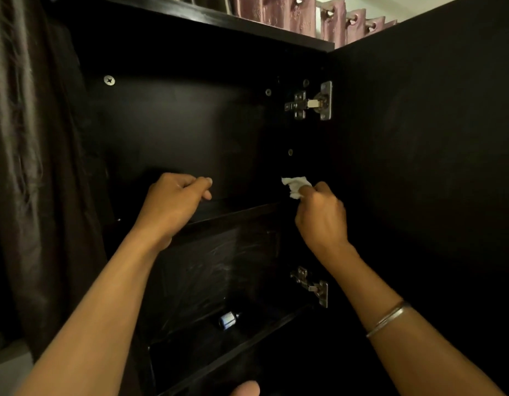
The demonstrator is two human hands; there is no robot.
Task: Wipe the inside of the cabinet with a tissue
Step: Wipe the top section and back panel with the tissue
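From the head camera, the right hand (321, 215) is pinching a small, crumpled white tissue (295, 186) against the dark cabinet (176, 132) interior's right side, above the shelf (236, 214); the left hand (173, 201) is hovering, fingers loosely curled, holding nothing.

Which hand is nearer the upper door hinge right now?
Right. The right hand, pinching the tissue, is almost directly below the upper hinge; the left hand is farther left, at the shelf.
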